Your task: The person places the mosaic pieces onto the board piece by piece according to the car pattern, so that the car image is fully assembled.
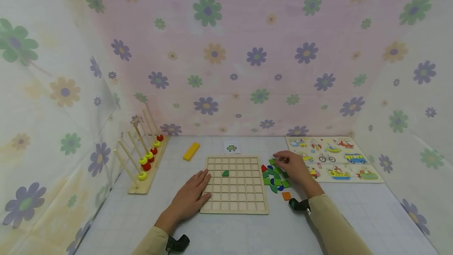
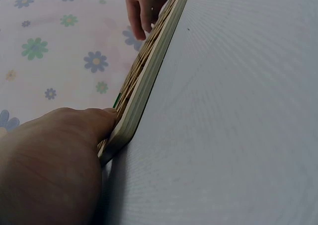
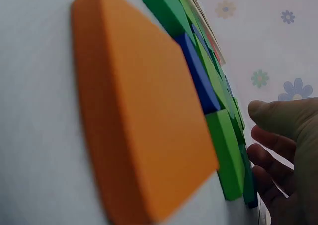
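Observation:
My left hand [image 1: 190, 194] rests along the left edge of a wooden grid board [image 1: 234, 211], its fingers lying nearly straight. In the left wrist view the thumb [image 2: 102, 120] touches the board's rim [image 2: 144, 91]. One green quarter-round piece [image 1: 225, 173] sits in a cell in the board's upper left part. Right of the board lies a cluster of green, blue and red blocks [image 1: 267, 182]. Over its far end hovers my right hand [image 1: 293, 167], fingers loosely bent, with a gap between thumb and fingers and nothing seen in it. An orange square block [image 3: 149, 106] lies nearest the right wrist camera.
At the left stands a wooden peg rack [image 1: 152, 176] with red and yellow rings. A yellow bar [image 1: 191, 151] and a small pattern card [image 1: 231, 147] lie behind the board. A vehicle picture puzzle [image 1: 336, 162] is at the back right. Flowered cloth [image 1: 233, 101] encloses the table.

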Demonstrator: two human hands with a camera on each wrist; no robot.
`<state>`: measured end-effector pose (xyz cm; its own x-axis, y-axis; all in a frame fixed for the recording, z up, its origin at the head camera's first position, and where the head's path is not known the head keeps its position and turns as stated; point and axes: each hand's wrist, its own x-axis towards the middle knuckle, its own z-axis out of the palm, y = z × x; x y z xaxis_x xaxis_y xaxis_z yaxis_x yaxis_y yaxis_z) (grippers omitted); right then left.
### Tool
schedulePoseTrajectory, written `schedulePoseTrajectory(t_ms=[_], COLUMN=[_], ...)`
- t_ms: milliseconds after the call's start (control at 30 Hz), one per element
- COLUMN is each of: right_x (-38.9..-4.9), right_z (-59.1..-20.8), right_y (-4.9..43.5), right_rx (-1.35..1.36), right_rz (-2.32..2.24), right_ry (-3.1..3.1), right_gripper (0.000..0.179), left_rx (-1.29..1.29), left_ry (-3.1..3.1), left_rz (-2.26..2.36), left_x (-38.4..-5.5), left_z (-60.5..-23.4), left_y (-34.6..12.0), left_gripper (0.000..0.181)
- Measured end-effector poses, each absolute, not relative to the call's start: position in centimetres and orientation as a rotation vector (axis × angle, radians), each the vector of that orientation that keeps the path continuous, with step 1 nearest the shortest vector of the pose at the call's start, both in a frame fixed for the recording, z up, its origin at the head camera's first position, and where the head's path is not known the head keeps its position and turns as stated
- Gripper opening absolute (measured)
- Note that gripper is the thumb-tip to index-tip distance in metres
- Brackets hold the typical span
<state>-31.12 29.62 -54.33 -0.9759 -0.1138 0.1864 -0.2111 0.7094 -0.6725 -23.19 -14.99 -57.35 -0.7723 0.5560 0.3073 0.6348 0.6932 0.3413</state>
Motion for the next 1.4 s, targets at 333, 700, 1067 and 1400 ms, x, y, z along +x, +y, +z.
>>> schedulePoseTrajectory(t_ms=[333,700,1067,1400], right_x=[-31.5,-31.8,-32.1,-31.9], right_z=[-54.8,-54.5,-54.4,-54.6], right_y=[29.5,29.6,30.1,30.3], right_rx=[0.335,0.448,0.428,0.362], right_rz=[1.036,0.899,0.929,0.999], right_ry=[-2.816,-2.882,-2.886,-2.887], right_gripper=[0.025,0.026,0.021,0.027], left_rx=[-0.930,-0.925,-0.941,-0.934], left_ry=[-2.863,-2.882,-2.861,-2.863], left_rz=[-0.587,-0.583,-0.586,-0.582], left_x=[-22.8,-22.9,-23.1,-23.1], left_z=[-56.1,-56.2,-56.3,-56.5], left_y=[-14.6,-14.8,-14.8,-14.8], left_gripper=[0.069,0.070,0.071,0.071])
